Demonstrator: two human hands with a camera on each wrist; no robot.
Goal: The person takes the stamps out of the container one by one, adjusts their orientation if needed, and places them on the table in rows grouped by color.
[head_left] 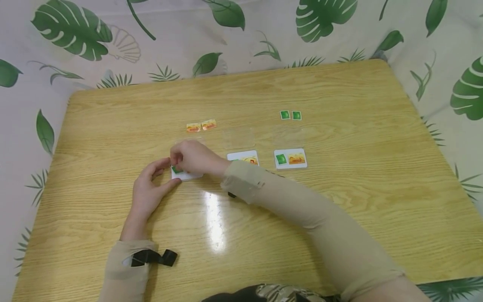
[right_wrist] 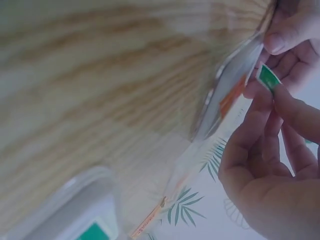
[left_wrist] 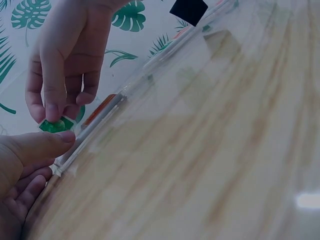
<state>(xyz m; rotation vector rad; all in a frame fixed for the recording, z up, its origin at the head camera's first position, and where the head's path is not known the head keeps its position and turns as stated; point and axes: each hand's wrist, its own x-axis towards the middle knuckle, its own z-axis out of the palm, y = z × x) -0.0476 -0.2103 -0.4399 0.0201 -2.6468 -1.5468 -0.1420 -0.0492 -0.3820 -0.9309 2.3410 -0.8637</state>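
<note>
"What is being handled?"

"A small green sticker (right_wrist: 269, 77), square-cut with a thin pale border, partly covered by fingertips. It is tilted over the left end of a flat white case (head_left: 186, 176); from here I can't tell whether the two touch."

"And the hands?"

"The right hand (head_left: 194, 157) reaches across from the right, fingers pointing down, pinching the sticker between thumb and forefinger. The left hand (head_left: 149, 191) curves round the case's left end and grips it — thumb at the near edge, forefinger bent toward the far corner. Beige sleeves (head_left: 328, 226) cover both forearms, the cloth creased at the elbow."

"What are the surfaces like?"

"The case looks smooth, with an orange label (right_wrist: 233, 100) on its face. To its right are a middle case (head_left: 241, 154), partly hidden by the right wrist, and a right-hand case (head_left: 290, 166) with rounded corners, bearing one green square and one orange rectangle. Behind them lie clear, thin rectangular covers (head_left: 288, 136) — on a glossy, yellow-brown, wood-grained bench (head_left: 358, 235)."
</note>
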